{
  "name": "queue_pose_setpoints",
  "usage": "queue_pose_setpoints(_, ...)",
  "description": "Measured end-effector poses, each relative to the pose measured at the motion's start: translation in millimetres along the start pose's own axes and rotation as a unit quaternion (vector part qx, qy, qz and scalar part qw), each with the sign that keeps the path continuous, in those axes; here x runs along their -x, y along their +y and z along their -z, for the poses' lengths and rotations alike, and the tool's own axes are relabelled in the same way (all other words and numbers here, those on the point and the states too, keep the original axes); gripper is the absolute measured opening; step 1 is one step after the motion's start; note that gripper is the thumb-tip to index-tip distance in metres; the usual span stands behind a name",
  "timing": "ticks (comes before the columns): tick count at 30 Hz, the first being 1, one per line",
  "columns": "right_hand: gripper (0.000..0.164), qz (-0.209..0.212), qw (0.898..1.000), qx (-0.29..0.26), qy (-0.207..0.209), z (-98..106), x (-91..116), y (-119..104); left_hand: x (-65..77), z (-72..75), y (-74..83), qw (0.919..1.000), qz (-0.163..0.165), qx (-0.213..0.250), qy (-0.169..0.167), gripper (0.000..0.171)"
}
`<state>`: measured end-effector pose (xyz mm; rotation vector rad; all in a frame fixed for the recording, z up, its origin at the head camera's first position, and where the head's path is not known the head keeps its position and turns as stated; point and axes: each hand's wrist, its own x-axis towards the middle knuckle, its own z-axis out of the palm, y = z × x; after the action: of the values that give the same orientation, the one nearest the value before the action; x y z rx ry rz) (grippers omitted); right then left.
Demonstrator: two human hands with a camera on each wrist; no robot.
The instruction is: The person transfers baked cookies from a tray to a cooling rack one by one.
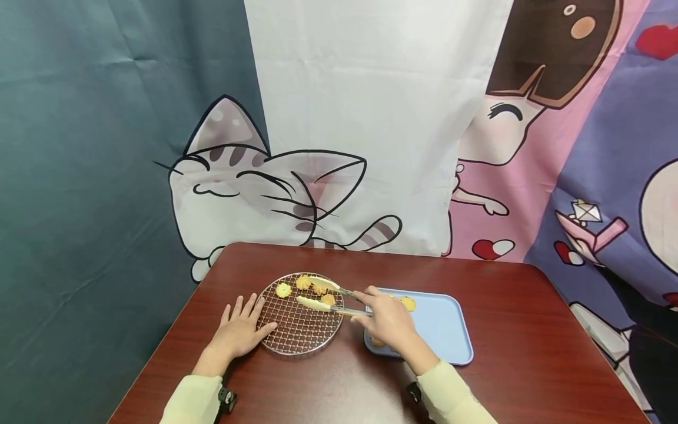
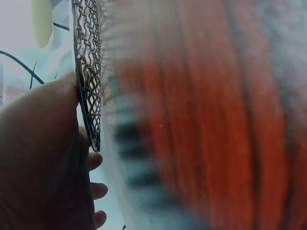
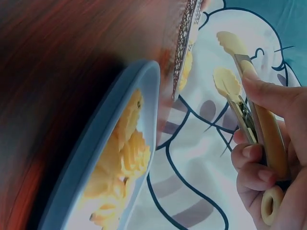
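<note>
My left hand [image 1: 239, 328] lies with fingers spread at the left rim of a round wire cooling rack [image 1: 299, 354]; its thumb reaches over the mesh. Several yellow flower-shaped cookies [image 1: 283, 290] sit on the rack's far half. My right hand [image 1: 390, 318] grips a pair of tongs [image 3: 270, 136] between thumb and fingers. Both pale scalloped tips stand apart over the rack, near the cookies, with nothing pinched between them. Beneath the right hand is a light blue tray [image 1: 442, 324]; more cookies [image 3: 132, 155] show in it, partly hidden by the hand in the head view.
The rack and tray stand side by side on a dark red-brown wooden table [image 1: 508, 330]. Behind the table hangs a printed cloth [image 1: 381, 118] with a cartoon cat. A dark strap [image 1: 228, 400] is worn on the left wrist.
</note>
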<state>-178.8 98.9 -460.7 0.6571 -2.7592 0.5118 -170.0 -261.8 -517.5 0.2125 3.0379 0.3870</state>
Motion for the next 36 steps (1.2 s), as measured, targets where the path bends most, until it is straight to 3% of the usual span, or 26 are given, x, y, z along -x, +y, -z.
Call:
queue_pose_setpoints(11, 0.056, 0.007, 0.999, 0.014, 0.051, 15, 26, 13, 4.5, 3.3, 2.7, 0.9999, -0.003, -0.007, 0.010, 0.081)
queue_pose_setpoints(21, 0.060, -0.004, 0.995, -0.002, 0.100, 30, 63, 38, 4.4, 1.3, 2.1, 1.0000, -0.004, -0.008, -0.003, 0.082)
queue_pose_setpoints(36, 0.059, -0.025, 0.994, 0.016, 0.106, 46, 100, 60, 5.8, 1.8, 1.2, 1.0000, -0.001, -0.007, -0.004, 0.082)
